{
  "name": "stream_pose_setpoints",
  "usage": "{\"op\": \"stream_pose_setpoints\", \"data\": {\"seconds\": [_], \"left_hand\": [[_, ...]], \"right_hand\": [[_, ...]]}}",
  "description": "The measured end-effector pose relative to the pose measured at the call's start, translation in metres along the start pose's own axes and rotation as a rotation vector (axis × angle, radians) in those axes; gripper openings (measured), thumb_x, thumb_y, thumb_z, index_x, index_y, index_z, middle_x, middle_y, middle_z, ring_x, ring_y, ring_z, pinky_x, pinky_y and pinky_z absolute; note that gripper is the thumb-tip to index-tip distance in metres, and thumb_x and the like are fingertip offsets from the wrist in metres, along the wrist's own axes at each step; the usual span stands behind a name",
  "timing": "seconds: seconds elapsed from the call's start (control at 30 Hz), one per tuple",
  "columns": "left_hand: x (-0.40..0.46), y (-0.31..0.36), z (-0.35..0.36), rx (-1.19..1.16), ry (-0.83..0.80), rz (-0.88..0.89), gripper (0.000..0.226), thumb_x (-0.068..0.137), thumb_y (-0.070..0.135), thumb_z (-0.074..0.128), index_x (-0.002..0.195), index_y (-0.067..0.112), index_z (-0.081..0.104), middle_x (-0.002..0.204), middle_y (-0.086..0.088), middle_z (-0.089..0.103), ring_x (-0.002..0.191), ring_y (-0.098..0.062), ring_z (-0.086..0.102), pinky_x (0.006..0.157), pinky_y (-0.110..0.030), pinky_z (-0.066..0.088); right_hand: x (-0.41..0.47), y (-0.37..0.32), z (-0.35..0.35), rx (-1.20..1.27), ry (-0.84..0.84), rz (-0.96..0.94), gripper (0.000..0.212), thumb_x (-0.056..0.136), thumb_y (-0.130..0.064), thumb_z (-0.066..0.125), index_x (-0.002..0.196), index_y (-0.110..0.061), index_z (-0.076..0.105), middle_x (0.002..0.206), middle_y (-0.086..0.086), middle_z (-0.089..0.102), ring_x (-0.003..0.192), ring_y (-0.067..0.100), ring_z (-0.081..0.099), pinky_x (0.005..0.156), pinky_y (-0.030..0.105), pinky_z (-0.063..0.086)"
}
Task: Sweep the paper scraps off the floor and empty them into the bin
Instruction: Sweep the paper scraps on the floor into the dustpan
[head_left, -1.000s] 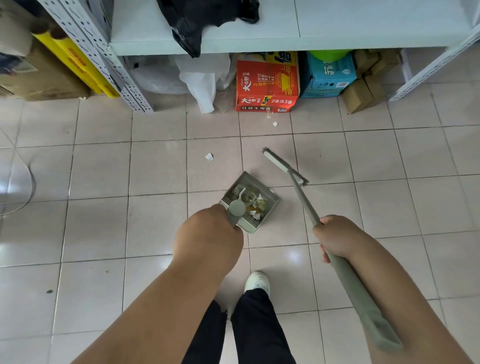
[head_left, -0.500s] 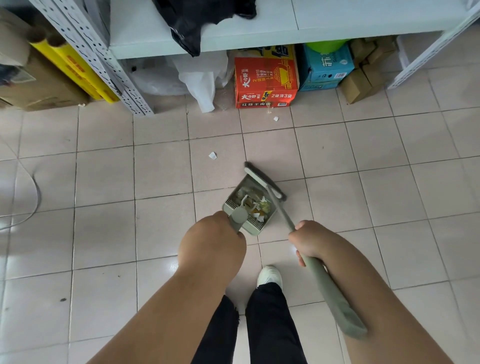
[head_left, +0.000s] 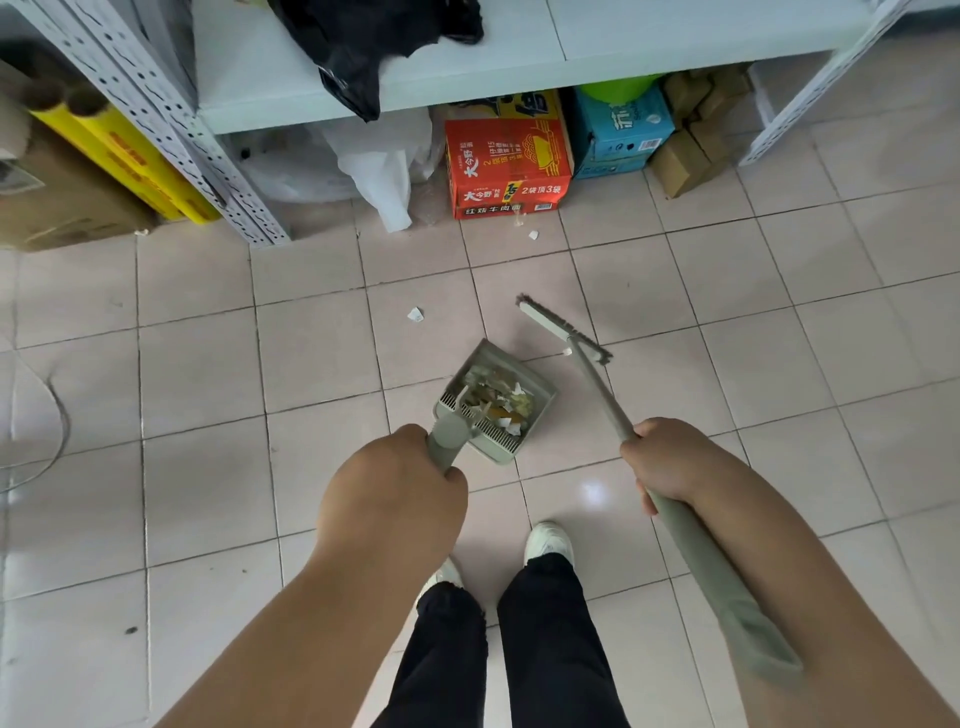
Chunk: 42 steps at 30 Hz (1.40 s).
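My left hand (head_left: 395, 493) grips the handle of a grey-green dustpan (head_left: 540, 395) that rests on the tiled floor and holds several paper scraps. My right hand (head_left: 670, 462) grips the long handle of a matching broom (head_left: 563, 330), whose head sits on the floor just beyond the pan's right corner. One white scrap (head_left: 415, 314) lies on the floor to the left beyond the pan. A tiny scrap (head_left: 567, 352) sits against the broom head. Another scrap (head_left: 533, 235) lies near the red box. No bin is in view.
A white metal shelf (head_left: 467, 67) with a black bag (head_left: 363, 41) stands ahead. Under it are a red carton (head_left: 509, 171), a blue box (head_left: 621, 130), brown boxes (head_left: 685, 150) and a white plastic bag (head_left: 379, 171). Yellow rolls (head_left: 124, 156) lean at left. My feet (head_left: 548, 540) stand below the pan.
The broom head has swung from the dustpan's mouth out to the right and away from me. The dustpan and my left hand stay about where they were.
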<state>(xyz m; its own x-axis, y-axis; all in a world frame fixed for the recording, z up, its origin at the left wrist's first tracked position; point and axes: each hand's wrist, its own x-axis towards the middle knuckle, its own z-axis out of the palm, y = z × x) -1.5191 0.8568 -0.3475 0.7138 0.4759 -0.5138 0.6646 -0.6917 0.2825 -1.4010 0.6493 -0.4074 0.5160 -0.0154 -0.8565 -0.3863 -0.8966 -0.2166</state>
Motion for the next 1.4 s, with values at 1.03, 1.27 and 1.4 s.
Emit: {"op": "stream_pose_setpoints", "data": {"seconds": [1.03,1.27,1.4], "left_hand": [[0.027,-0.004,0.017,-0.035,0.015,-0.017,0.017,0.082,0.025,0.047,0.068,0.025,0.037,0.061,0.008,0.046,0.052,-0.007,0.039,0.041,-0.022,0.024],[0.039,0.0,0.014,-0.054,0.028,-0.023,0.011,0.08,0.026,0.047,0.071,0.025,0.041,0.061,0.008,0.048,0.052,-0.007,0.04,0.041,-0.022,0.025],[0.044,0.007,0.012,-0.06,0.019,-0.03,0.014,0.081,0.026,0.047,0.07,0.025,0.04,0.061,0.008,0.047,0.052,-0.008,0.04,0.041,-0.022,0.024]], "right_hand": [[0.056,-0.021,0.01,0.174,0.108,0.064,0.027,0.088,-0.004,0.037,0.111,0.002,0.049,0.071,0.017,0.052,0.037,0.023,0.053,0.041,0.023,0.042],[0.052,-0.034,0.059,0.122,-0.038,0.168,0.024,0.095,-0.01,0.04,0.117,-0.001,0.046,0.073,0.015,0.054,0.044,0.024,0.054,0.036,0.02,0.041],[0.018,-0.026,0.056,-0.002,-0.131,0.076,0.01,0.093,-0.011,0.038,0.1,-0.012,0.045,0.073,0.011,0.057,0.032,0.018,0.053,0.036,0.015,0.039]]}}
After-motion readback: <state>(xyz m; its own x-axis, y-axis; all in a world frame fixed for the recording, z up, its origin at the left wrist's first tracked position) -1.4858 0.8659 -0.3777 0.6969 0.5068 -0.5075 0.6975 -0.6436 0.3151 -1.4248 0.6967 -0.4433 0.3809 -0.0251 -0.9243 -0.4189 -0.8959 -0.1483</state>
